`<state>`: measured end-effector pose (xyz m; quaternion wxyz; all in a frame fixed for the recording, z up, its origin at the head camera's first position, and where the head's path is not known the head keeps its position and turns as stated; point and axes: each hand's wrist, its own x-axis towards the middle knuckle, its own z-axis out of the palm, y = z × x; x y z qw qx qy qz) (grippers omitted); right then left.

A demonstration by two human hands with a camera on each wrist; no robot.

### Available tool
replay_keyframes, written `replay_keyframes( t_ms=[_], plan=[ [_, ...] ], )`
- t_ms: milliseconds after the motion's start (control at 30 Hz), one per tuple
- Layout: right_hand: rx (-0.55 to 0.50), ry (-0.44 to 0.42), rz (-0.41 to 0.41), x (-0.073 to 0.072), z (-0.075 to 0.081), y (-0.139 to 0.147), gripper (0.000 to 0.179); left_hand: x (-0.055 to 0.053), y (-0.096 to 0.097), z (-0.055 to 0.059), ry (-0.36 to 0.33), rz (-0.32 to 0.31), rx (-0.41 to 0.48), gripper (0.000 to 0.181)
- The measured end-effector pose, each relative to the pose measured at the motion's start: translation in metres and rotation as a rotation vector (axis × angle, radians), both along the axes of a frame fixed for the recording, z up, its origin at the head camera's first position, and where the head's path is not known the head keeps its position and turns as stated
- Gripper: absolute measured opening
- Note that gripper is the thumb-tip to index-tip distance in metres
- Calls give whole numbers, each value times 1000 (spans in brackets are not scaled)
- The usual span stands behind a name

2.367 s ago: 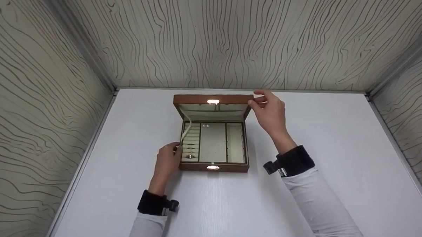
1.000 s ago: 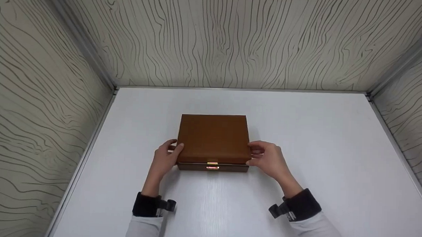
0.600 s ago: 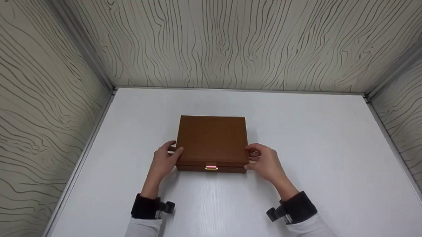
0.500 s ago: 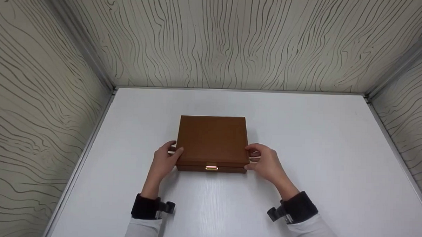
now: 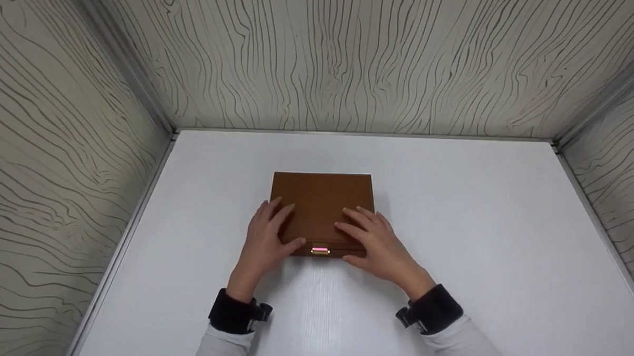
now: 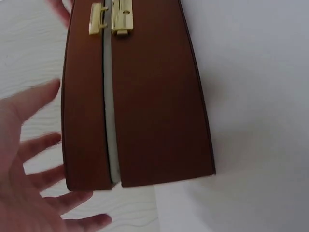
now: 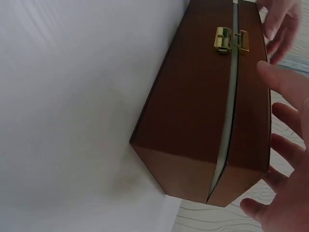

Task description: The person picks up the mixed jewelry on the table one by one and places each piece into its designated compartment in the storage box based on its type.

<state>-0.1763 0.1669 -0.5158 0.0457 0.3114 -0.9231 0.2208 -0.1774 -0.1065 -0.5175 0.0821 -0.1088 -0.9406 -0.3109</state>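
Note:
A brown jewelry box (image 5: 320,196) sits on the white table, its lid lowered. A narrow pale strip shows between lid and base in both wrist views. The gold clasp (image 7: 223,39) at the front has its two halves apart, one on the lid and one on the base. My left hand (image 5: 265,238) spreads over the lid's left front corner, thumb near the clasp. Over the right front corner lies my right hand (image 5: 382,247), fingers spread on the lid and thumb at the front edge. The box's contents are hidden under the lid.
The white table (image 5: 463,204) extends around the box on all sides. Wood-grain patterned panels (image 5: 321,62) rise behind it and at both sides, with grey metal edging at the corners.
The lid, earlier raised over ring rolls and compartments, has come down. Since half a second ago both hands have moved from the box's sides inward onto the top, fingers spreading.

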Motion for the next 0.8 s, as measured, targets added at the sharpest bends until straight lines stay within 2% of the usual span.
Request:
replay_keyframes(
  t_ms=[100,233,500,800],
  plan=[
    [49,86,14,-3,-5,-9,70,1,7,-3,26,-57,-83,75],
    [93,153,-21,-8,-10,-18,72,1,14,-8,36,-72,-150,74],
    [124,229,-98,-9,-18,-28,70,0,15,-13,111,-107,-173,70],
    [104,265,-118,-8,-23,-33,68,3,12,-21,216,-141,-207,69]
  ],
)
